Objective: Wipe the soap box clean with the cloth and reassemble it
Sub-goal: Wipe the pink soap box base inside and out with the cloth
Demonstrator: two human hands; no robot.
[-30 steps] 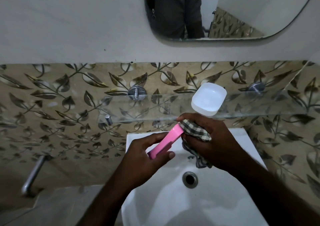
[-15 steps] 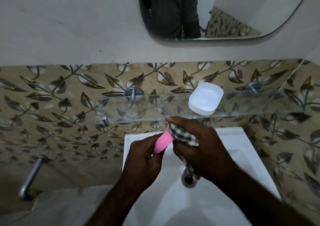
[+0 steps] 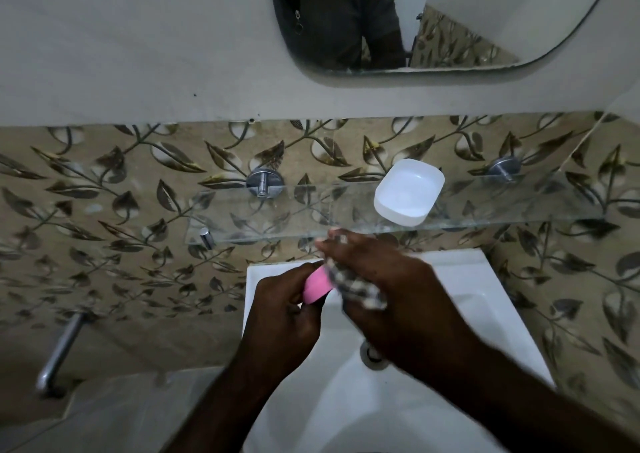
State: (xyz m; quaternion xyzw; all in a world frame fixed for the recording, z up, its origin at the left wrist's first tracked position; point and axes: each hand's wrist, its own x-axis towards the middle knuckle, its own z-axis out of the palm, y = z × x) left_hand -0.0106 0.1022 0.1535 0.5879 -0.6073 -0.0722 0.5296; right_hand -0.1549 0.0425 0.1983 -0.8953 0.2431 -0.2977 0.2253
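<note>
Right in front of me, my left hand (image 3: 287, 310) grips the pink soap box piece (image 3: 317, 288), fingers and thumb curled round its lower end so that only the upper end shows. My right hand (image 3: 391, 293) sits just to the right of it and holds the checked cloth (image 3: 360, 288) bunched under its fingers, against the right edge of the pink piece. This hand is blurred, so I cannot tell exactly how its fingers lie. Both hands are close together over the white sink (image 3: 464, 279), whose drain (image 3: 372, 355) peeks out just below my right wrist. Beyond my fingertips a glass shelf (image 3: 311, 210) runs along the wall. The white soap box half (image 3: 408, 191) stands on it, hollow side up, past my right hand and apart from both hands. Well off to the left of my left hand, a metal pipe (image 3: 60, 352) sticks out below the leaf-patterned tiles (image 3: 138, 175). Farthest off, above the shelf, hangs a mirror (image 3: 485, 12).
</note>
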